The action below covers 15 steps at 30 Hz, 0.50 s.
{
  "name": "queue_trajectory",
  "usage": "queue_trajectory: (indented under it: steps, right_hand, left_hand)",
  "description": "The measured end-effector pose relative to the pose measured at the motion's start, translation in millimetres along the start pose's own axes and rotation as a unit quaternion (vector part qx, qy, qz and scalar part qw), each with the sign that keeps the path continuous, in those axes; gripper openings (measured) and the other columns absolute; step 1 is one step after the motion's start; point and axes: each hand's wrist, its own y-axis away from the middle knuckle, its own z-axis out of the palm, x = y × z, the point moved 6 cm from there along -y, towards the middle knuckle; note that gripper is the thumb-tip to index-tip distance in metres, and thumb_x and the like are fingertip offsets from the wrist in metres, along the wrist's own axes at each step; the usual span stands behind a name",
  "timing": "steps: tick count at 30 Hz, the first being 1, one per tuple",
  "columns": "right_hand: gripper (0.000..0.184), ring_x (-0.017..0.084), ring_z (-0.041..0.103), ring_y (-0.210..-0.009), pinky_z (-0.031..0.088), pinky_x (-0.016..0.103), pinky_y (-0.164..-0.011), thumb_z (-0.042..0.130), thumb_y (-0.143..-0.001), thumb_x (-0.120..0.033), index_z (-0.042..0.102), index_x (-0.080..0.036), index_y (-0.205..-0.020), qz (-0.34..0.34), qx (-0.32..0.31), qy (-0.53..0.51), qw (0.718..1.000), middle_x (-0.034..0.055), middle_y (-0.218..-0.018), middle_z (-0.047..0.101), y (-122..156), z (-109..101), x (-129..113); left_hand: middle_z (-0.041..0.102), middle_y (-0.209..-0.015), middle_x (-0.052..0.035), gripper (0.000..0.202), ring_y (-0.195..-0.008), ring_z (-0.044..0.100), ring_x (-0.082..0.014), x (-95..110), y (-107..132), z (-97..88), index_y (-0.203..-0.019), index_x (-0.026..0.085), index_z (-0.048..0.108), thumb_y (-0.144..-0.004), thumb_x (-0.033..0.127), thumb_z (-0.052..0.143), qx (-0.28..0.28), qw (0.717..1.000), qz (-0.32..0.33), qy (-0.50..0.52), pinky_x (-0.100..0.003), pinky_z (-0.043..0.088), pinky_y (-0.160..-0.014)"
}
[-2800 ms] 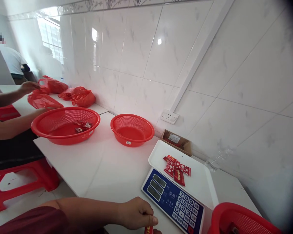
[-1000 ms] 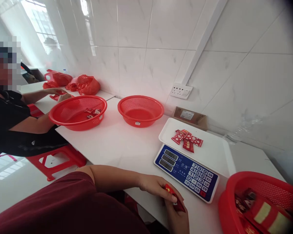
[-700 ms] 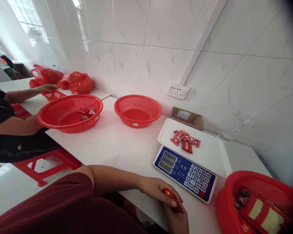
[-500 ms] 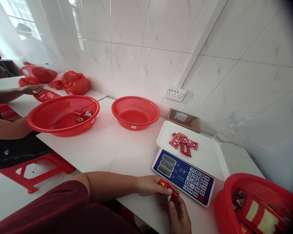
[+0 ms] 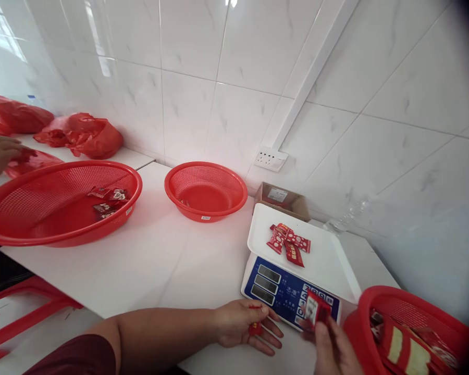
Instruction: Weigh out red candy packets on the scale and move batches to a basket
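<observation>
While the left hand (image 5: 242,325) lies palm inward at the lower centre of the frame, its fingers (image 5: 266,339) are loosely spread, with a small red packet (image 5: 255,327) tucked under the thumb. The right hand (image 5: 334,346), at the lower right, has its thumb and fingers closed on a red-and-white packet (image 5: 316,308), raised in front of the keypad; the hand and the packet are slightly blurred.

Right of centre stands a blue-and-white scale (image 5: 287,284) on the white counter (image 5: 187,260). More red packets (image 5: 293,254) lie overlapping in a loose cluster on its white pan (image 5: 330,268). Just beside the scale, in the lower right corner, a red basket (image 5: 360,338) holds further wrapped pieces, among them a red packet with pale yellow bands (image 5: 406,346).

A perforated red basket (image 5: 207,195) sits near the centre of the frame. At the left, a larger basket (image 5: 62,208) contains several dark red sachets (image 5: 109,200). Behind the scale, against the tiled wall, is an open cardboard box (image 5: 299,205). At the left edge, another person's hand (image 5: 2,153) is at a red plastic bag (image 5: 35,161); whether it grips the bag is unclear.
</observation>
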Motion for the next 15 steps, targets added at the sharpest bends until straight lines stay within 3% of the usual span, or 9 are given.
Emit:
queue_trajectory:
  steps: [3,5,8,10,13,15]
  right_hand:
    - [0.065,0.034,0.059,-0.098,0.045,0.043,-0.081,0.046,-0.067,-0.063,0.062,-0.018,-0.112,-0.083,0.042,0.14,0.986,0.0141,-0.107,0.067,-35.9,-11.2,-51.3]
    - [0.062,0.033,0.061,-0.093,0.045,0.043,-0.078,0.043,-0.07,-0.06,0.062,-0.021,-0.115,-0.1,0.051,0.205,0.972,0.0126,-0.102,0.069,-61.1,-9.5,-71.0]
    - [0.058,0.033,0.061,-0.094,0.045,0.043,-0.075,0.037,-0.078,-0.056,0.058,-0.023,-0.121,-0.102,0.05,0.269,0.956,0.0121,-0.104,0.068,-93.4,2.4,-82.4]
    - [0.06,0.034,0.058,-0.1,0.045,0.045,-0.078,0.034,-0.081,-0.055,0.054,-0.021,-0.126,-0.115,0.017,0.307,0.945,0.0141,-0.113,0.065,-107.4,16.9,-83.6]
    - [0.064,0.035,0.051,-0.114,0.041,0.048,-0.089,0.031,-0.083,-0.054,0.05,-0.015,-0.13,-0.165,-0.041,0.319,0.932,0.0178,-0.123,0.058,-110.8,35.1,-84.1]
    - [0.065,0.032,0.048,-0.117,0.039,0.046,-0.094,0.03,-0.082,-0.055,0.052,-0.012,-0.127,-0.208,-0.031,0.281,0.936,0.0177,-0.124,0.056,-100.7,33.2,-87.2]
  left_hand:
    - [0.064,-0.082,-0.0079,0.061,-0.073,0.063,-0.0202,-2.7,0.0,1.3,-0.09,0.014,0.059,-0.055,0.062,0.073,-0.021,0.999,-0.021,-0.027,-0.042,0.044,-0.076]
    - [0.064,-0.081,-0.0081,0.062,-0.072,0.063,-0.0203,-4.5,-0.2,1.5,-0.09,0.014,0.059,-0.054,0.062,0.073,-0.03,0.998,-0.027,-0.043,-0.042,0.044,-0.075]
    - [0.064,-0.081,-0.0089,0.065,-0.071,0.063,-0.0209,-5.9,-0.9,0.7,-0.09,0.013,0.058,-0.051,0.063,0.074,-0.031,0.998,-0.03,-0.053,-0.044,0.043,-0.076]
    - [0.064,-0.08,-0.0089,0.066,-0.071,0.063,-0.0209,-5.6,-1.7,0.2,-0.089,0.013,0.058,-0.05,0.063,0.075,-0.029,0.998,-0.029,-0.056,-0.044,0.043,-0.076]
    - [0.064,-0.08,-0.0081,0.064,-0.07,0.063,-0.0201,-4.5,-2.7,-0.2,-0.088,0.014,0.058,-0.05,0.064,0.074,-0.024,0.997,-0.029,-0.062,-0.043,0.044,-0.075]
    - [0.064,-0.079,-0.0079,0.065,-0.069,0.063,-0.02,-3.8,-2.7,-0.3,-0.088,0.014,0.058,-0.05,0.064,0.073,-0.021,0.997,-0.031,-0.062,-0.042,0.044,-0.074]
